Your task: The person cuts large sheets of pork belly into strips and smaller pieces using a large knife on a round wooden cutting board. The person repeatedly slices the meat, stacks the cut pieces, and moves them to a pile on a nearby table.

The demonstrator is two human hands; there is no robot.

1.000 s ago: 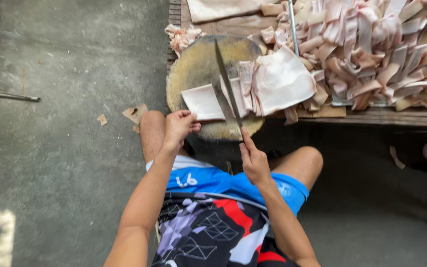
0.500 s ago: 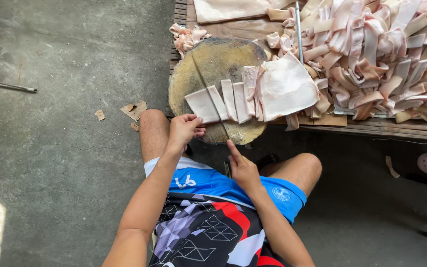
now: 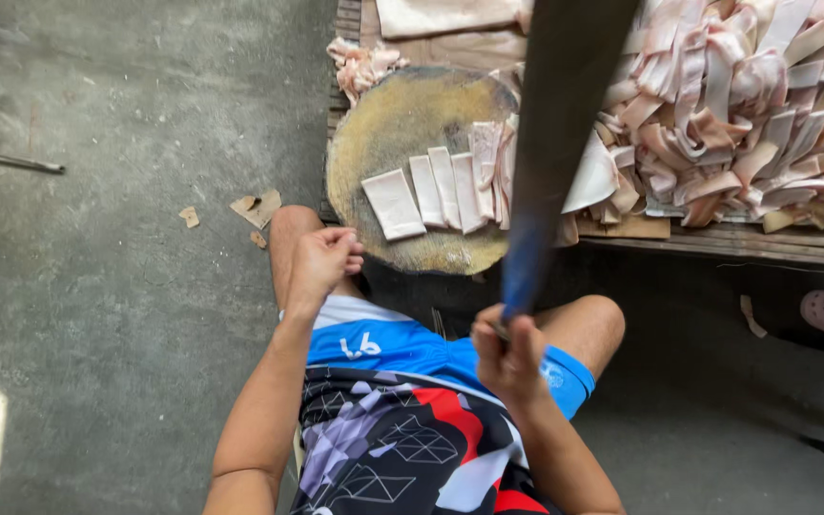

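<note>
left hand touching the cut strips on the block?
Apart. The head view shows the left hand resting on the knee, with bare block surface showing between its fingers and the nearest strips.

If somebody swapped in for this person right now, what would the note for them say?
Right hand: shut on the handle of a long cleaver, blade raised high toward the camera, off the block.
Left hand: empty, loosely curled, resting on the left knee, just short of the round chopping block.
On the block: five or so cut pale strips lying side by side, with an uncut pale sheet at their right, partly hidden by the blade.
Done: a large heap of cut strips fills the wooden pallet on the right.
Left: the uncut sheet, and another flat sheet behind the block.
</note>
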